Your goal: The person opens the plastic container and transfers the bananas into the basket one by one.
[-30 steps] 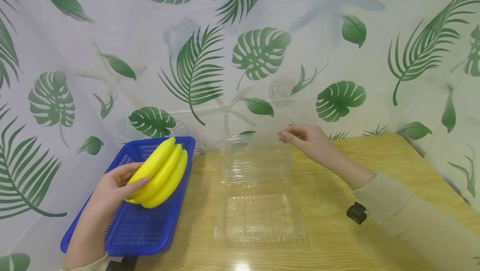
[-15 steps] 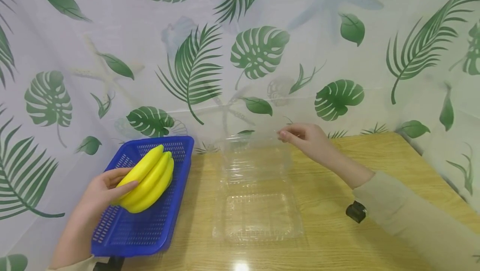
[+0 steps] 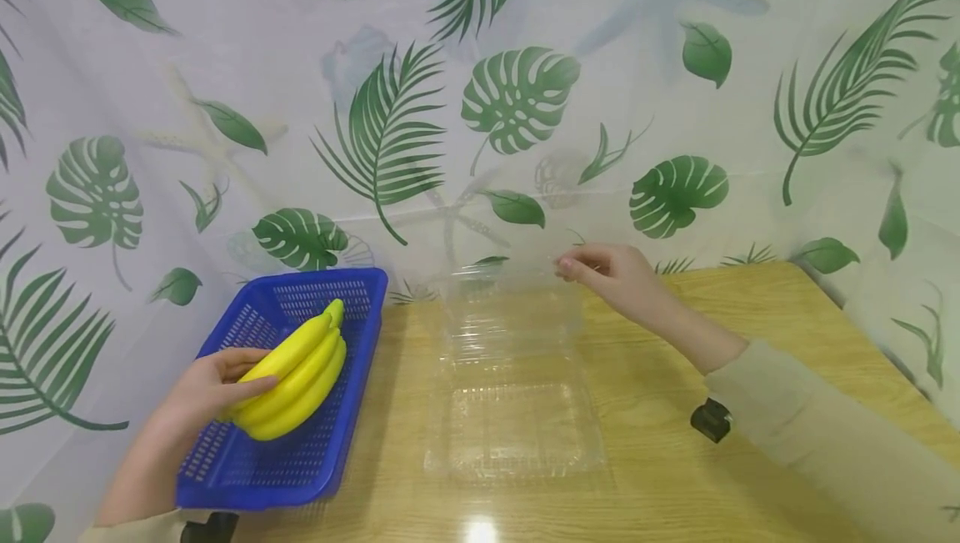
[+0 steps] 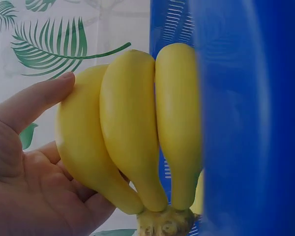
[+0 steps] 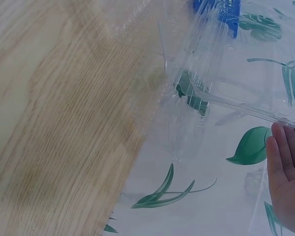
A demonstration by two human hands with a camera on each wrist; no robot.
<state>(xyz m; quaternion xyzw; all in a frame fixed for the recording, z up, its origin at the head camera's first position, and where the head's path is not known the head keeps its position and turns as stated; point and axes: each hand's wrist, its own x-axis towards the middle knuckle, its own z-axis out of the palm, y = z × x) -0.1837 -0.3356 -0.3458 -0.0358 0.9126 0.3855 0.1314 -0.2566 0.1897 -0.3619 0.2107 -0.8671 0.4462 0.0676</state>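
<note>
A bunch of yellow bananas [image 3: 296,380] lies tilted inside the blue basket [image 3: 365,359], its stem end pointing to the back right. My left hand [image 3: 191,393] grips the bunch from the left, thumb over the near side. The left wrist view shows the thumb on one banana [image 4: 83,128] and the fingers behind it. A clear plastic clamshell box [image 3: 517,434] stands open on the table, its lid [image 3: 517,305] raised at the back. My right hand [image 3: 622,280] pinches the lid's upper right edge; the right wrist view shows fingertips at that rim [image 5: 280,118], the thumb hidden.
The wooden table [image 3: 675,393] runs back to a leaf-printed cloth wall [image 3: 600,109]. The basket stands left of the plastic box, with a narrow strip of table between them. A wrist camera [image 3: 711,420] hangs under the right sleeve [image 3: 817,434].
The bananas have moved left and down, deeper into the basket, with my left hand holding them. My right hand has stayed at the lid's edge, and the box has not moved.
</note>
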